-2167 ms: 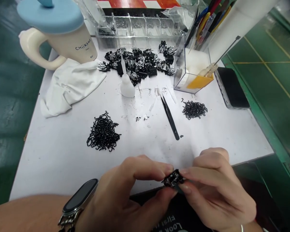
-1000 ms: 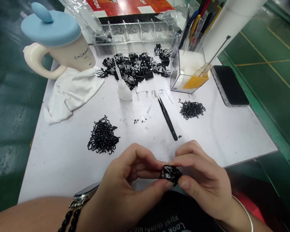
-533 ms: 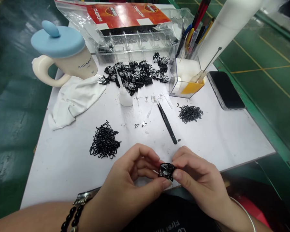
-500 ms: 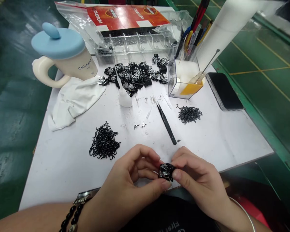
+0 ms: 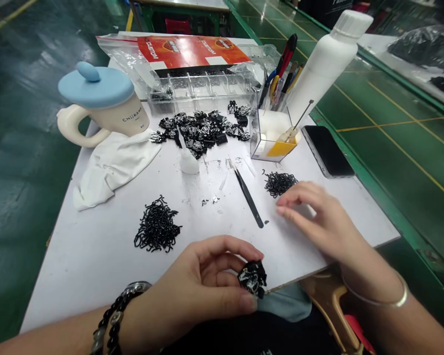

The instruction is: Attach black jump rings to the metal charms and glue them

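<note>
My left hand [image 5: 207,281] holds a small black part with silvery metal pieces [image 5: 252,279] between thumb and fingers, at the table's front edge. Beside the right-hand pile of small black curved pieces [image 5: 280,184], my right hand [image 5: 314,217] hovers with thumb and index finger apart and nothing visible between them. A larger pile of similar black pieces [image 5: 157,224] lies to the left. Black tweezers [image 5: 248,197] rest between the two piles. Farther back is a heap of black and silver parts [image 5: 203,129], with a small white pointed-tip bottle [image 5: 188,160] in front.
A lidded mug [image 5: 111,116] and white cloth [image 5: 114,167] occupy the left. Behind the heap sits a clear compartment tray [image 5: 203,91]. At the right are a clear tool holder [image 5: 274,135], a tall white bottle [image 5: 325,64] and a phone [image 5: 328,150].
My right hand has let go of the black part and moved right and forward to the small pile. My left hand still holds the part, now tilted differently. The view has shifted slightly.
</note>
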The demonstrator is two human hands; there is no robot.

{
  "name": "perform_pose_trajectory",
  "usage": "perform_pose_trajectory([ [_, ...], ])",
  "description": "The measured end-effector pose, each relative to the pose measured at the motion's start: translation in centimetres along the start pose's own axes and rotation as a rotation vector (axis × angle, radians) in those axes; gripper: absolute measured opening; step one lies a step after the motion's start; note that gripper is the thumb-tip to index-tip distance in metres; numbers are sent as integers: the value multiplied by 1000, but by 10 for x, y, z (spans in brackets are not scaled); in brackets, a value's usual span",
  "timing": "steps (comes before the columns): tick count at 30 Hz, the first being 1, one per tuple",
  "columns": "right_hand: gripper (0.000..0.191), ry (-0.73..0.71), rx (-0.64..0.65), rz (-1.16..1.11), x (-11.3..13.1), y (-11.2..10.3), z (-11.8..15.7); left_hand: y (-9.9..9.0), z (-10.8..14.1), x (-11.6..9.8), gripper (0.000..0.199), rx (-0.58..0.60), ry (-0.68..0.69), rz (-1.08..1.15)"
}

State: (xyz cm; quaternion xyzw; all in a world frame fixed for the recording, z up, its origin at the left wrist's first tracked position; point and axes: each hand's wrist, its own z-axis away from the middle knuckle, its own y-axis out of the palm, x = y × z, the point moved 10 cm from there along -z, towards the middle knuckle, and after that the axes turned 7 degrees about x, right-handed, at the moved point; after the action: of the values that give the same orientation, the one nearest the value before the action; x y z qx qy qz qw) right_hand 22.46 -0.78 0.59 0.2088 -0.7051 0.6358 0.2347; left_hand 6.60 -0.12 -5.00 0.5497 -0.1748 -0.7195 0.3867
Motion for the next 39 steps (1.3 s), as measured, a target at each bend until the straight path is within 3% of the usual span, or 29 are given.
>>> perform_pose_trajectory([
  [2,2,-6,-23,277,-15,-5,-9,-1,0,2,31,-22,-30,31],
  [4,2,-21,17,402,-24,1,-15,0,0,2,32,-13,-37,34],
  [10,2,-3,62,440,-28,10,-18,0,-1,2,33,52,-17,-9],
  [20,10,19,160,454,-24,13,-16,1,-1,7,31,65,-54,69],
  [22,6,-17,108,359,-14,8,-9,0,-2,5,31,53,-52,97],
  [24,4,-79,14,91,-1,0,1,0,-3,2,31,48,-31,122],
  [28,20,-161,-91,-452,16,-2,20,-1,-5,-2,29,40,16,132],
  [32,41,-223,-157,-529,29,1,25,-2,-4,-4,28,33,34,137],
  [35,38,-291,-191,-540,35,0,27,-4,-3,-3,29,25,30,133],
  [39,32,-201,-194,-707,22,7,26,-5,-4,-3,29,23,44,136],
])
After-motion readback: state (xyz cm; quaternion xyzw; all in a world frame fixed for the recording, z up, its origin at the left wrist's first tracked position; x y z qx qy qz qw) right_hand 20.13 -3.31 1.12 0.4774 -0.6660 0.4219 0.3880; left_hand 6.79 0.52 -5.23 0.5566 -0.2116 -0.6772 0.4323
